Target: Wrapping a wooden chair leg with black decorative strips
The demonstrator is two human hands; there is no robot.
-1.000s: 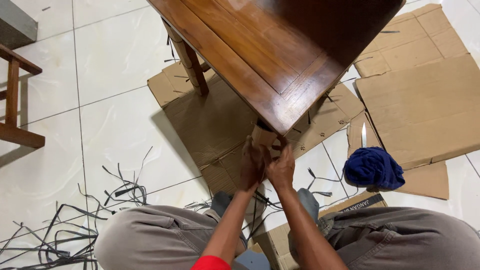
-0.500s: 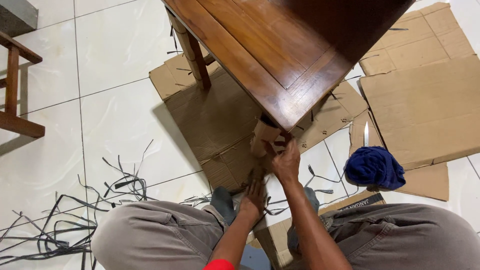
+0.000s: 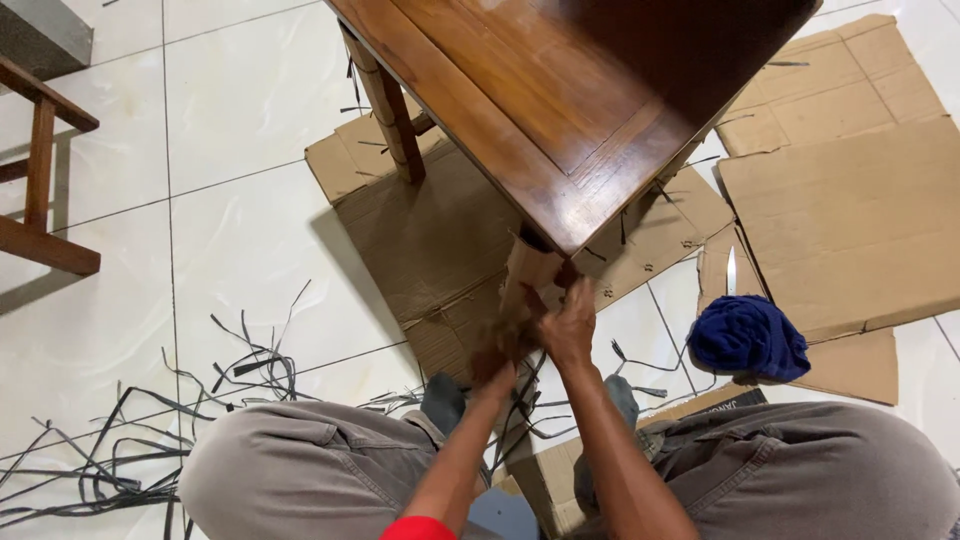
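Cardboard wrap [image 3: 528, 275] sheathes the table leg under the table [image 3: 560, 110] corner. Right hand [image 3: 568, 325] grips it, fingers curled around it. Left hand [image 3: 497, 352], blurred just below, touches it; finger state unclear.

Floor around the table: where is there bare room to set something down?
Bare tile lies between the wooden frame and the table leg. Black strips clutter the lower left; cardboard sheets, a blue cloth and a knife crowd the right.

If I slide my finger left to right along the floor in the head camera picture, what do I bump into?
Wooden frame → black strips → left hand → right hand → knife → blue cloth.
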